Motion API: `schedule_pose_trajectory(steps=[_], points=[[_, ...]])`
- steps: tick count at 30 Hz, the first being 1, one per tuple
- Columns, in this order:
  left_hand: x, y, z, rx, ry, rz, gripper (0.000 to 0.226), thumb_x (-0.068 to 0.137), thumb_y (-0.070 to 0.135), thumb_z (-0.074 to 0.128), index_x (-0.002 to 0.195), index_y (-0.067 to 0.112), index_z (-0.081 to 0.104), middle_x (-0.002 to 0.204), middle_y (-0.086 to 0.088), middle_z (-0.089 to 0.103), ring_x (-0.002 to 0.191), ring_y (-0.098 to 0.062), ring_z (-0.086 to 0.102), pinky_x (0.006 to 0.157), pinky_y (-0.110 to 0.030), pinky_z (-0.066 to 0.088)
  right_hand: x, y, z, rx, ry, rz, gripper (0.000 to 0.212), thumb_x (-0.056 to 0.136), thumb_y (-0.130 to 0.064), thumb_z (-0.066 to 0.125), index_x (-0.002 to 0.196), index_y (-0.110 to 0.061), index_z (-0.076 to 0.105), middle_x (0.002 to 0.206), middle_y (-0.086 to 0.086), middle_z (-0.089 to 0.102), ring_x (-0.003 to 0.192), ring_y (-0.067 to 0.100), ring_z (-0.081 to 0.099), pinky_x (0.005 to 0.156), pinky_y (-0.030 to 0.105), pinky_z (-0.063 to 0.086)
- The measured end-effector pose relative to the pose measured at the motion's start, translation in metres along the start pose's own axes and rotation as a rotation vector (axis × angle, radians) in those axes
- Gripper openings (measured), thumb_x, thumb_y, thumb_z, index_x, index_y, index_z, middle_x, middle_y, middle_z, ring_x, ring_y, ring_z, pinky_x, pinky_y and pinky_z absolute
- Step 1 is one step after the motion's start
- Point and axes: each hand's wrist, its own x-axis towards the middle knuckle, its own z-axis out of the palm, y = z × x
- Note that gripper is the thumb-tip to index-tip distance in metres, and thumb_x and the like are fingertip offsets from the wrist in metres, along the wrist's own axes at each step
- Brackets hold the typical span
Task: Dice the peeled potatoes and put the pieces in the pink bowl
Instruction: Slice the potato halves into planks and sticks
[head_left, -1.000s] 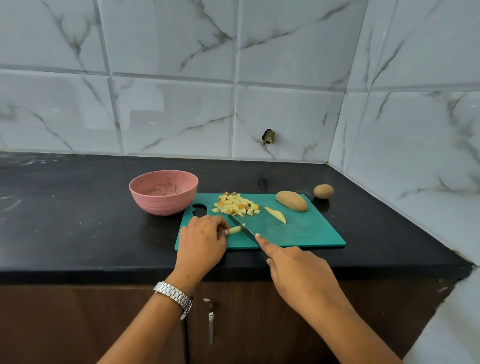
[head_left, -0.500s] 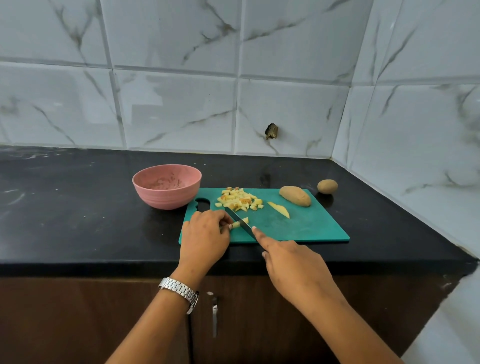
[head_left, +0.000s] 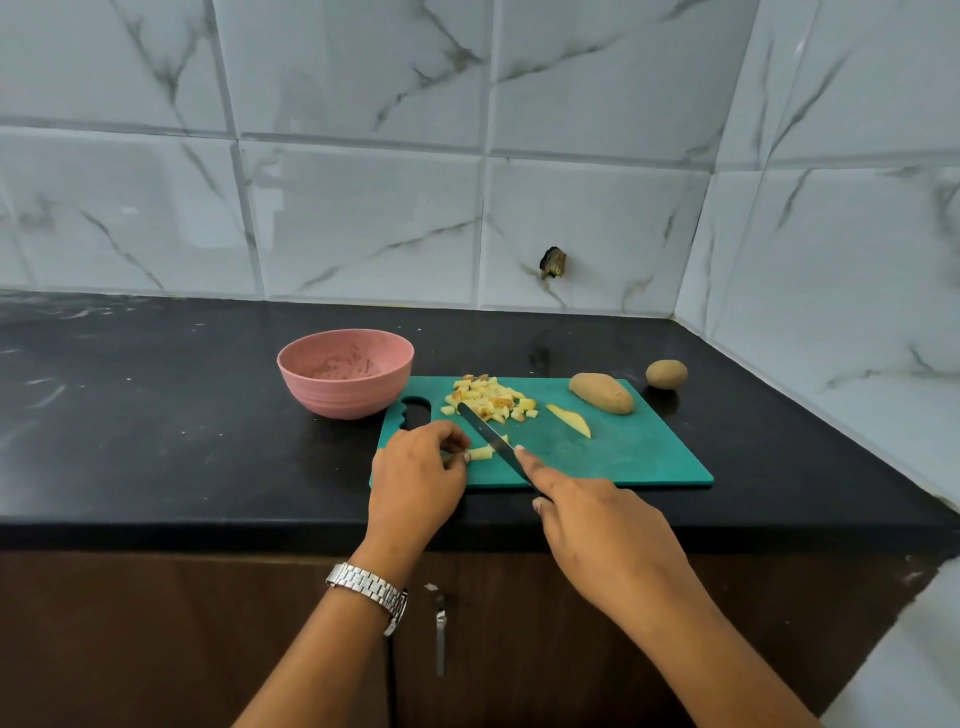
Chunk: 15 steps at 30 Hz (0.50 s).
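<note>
Head view: one potato strip (head_left: 483, 452) lies near the front-left edge of the cutting board (head_left: 623, 457), pinched by the left hand (head_left: 415, 478). The right hand (head_left: 597, 530) grips the one knife (head_left: 485, 428), forefinger along its blade, across the strip. One pile of dice (head_left: 491, 399) lies at the back edge, with one wedge (head_left: 570, 420) and one whole potato (head_left: 601, 393) rightward. A second potato (head_left: 666, 373) lies off-board. One pink bowl (head_left: 345, 400) stands beside the back-left corner, and the counter (head_left: 156, 415) stretches wide leftward.
</note>
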Motion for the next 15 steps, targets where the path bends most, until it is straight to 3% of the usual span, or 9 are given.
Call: schedule_pose_trajectory(steps=[6, 10, 15], points=[[-0.002, 0.001, -0.001, -0.067, 0.041, 0.002, 0.012, 0.084, 0.021, 0.069, 0.093, 0.027, 0.064, 0.085, 0.017, 0.061, 0.085, -0.003, 0.059, 0.082, -0.031, 0.053, 0.002, -0.011, 0.007, -0.061, -0.072, 0.01, 0.062, 0.107, -0.027, 0.036, 0.155, -0.043, -0.001, 0.104, 0.0, 0.057, 0.086, 0.013, 0.054, 0.072, 0.032, 0.048], [-0.003, 0.002, -0.002, -0.095, 0.046, 0.011, 0.012, 0.083, 0.017, 0.07, 0.093, 0.024, 0.065, 0.087, 0.013, 0.065, 0.084, -0.002, 0.061, 0.079, -0.025, 0.053, 0.015, -0.021, 0.012, -0.089, -0.064, 0.03, 0.068, 0.105, -0.022, 0.042, 0.156, -0.038, -0.001, 0.082, -0.001, 0.041, 0.073, 0.012, 0.045, 0.062, 0.031, 0.041], [-0.005, -0.004, -0.006, -0.173, 0.038, 0.024, 0.021, 0.082, 0.009, 0.071, 0.094, 0.025, 0.064, 0.092, 0.013, 0.067, 0.088, 0.002, 0.062, 0.08, -0.013, 0.05, 0.017, -0.017, 0.008, -0.032, -0.013, 0.0, 0.064, 0.106, -0.024, 0.039, 0.156, -0.04, 0.002, 0.093, -0.001, 0.048, 0.077, 0.013, 0.049, 0.063, 0.03, 0.042]])
